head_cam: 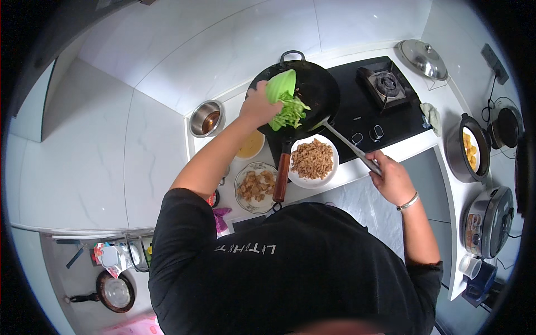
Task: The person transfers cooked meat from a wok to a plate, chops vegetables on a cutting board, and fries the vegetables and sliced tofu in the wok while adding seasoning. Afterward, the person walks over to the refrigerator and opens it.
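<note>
My left hand (259,106) grips a green bowl (282,83), tilted over the left part of a black wok (320,90). Chopped green vegetables (291,113) lie at the bowl's lower side, over the wok. In my right hand (389,178) is the handle of a metal spatula (349,146), whose head rests at the wok's lower right edge. A white plate of cooked minced meat (312,161) stands right of the wok's wooden handle (282,176). Left of that handle is a patterned plate with browned pieces (255,186). Partly behind my left forearm is a bowl of yellow liquid (251,145).
A second burner (386,85) is on the black hob at right. A steel pot (207,119) stands left of the wok. Along the right counter are a metal lid (423,59), a dark pot with a plate of yellow food (470,153), and an electric cooker (490,222).
</note>
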The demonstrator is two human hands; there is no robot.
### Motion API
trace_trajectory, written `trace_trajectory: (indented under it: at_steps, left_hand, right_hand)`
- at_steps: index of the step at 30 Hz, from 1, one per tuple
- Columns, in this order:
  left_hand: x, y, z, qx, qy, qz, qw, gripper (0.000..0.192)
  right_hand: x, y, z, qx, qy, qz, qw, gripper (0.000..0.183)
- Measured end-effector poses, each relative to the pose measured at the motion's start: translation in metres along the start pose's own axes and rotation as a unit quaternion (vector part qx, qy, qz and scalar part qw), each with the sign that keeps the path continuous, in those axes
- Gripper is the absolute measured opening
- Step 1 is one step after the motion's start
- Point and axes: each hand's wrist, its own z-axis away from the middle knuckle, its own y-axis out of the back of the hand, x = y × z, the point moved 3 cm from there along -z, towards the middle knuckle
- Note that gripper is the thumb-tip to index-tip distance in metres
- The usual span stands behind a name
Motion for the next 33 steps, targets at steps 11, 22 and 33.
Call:
trace_trajectory:
  at_steps: [11, 22, 33]
  left_hand:
    - [0.021, 0.041, 0.007, 0.093, -0.089, -0.076, 0.989, 0.081]
    - [-0.034, 0.054, 0.033, 0.001, 0.106, 0.533, 0.839, 0.062]
    - [-0.072, 0.058, 0.090, 0.001, 0.154, 0.711, 0.686, 0.038]
  right_hand:
    - [-0.009, -0.025, -0.046, -0.028, 0.021, 0.026, 0.999, 0.030]
    - [-0.008, -0.089, -0.113, 0.024, 0.085, 0.015, 0.996, 0.030]
    - [-0.015, -0.034, -0.068, -0.026, 0.064, 0.044, 0.997, 0.027]
